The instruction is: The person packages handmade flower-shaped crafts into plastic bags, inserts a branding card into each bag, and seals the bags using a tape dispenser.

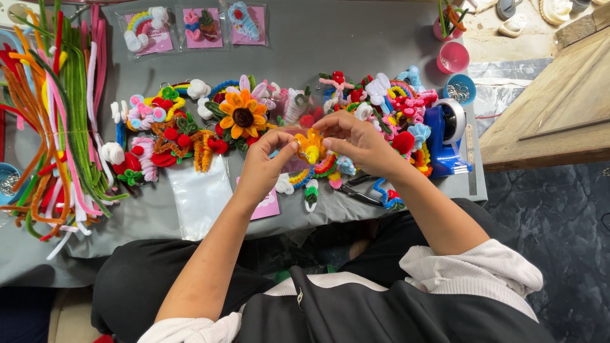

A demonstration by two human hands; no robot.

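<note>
Both hands meet over the middle of the grey tabletop, toward its near edge. Left hand: fingers curled, thumb and forefinger pinched on the left side of a small yellow pipe-cleaner flower. Right hand: fingertips closed on the same flower from above and right. Flower held just above the surface. Just beyond it, a large orange sunflower. Loose pipe cleaners lie along the left edge; blue tape dispenser near the right edge; clear bag beside the left wrist.
</note>
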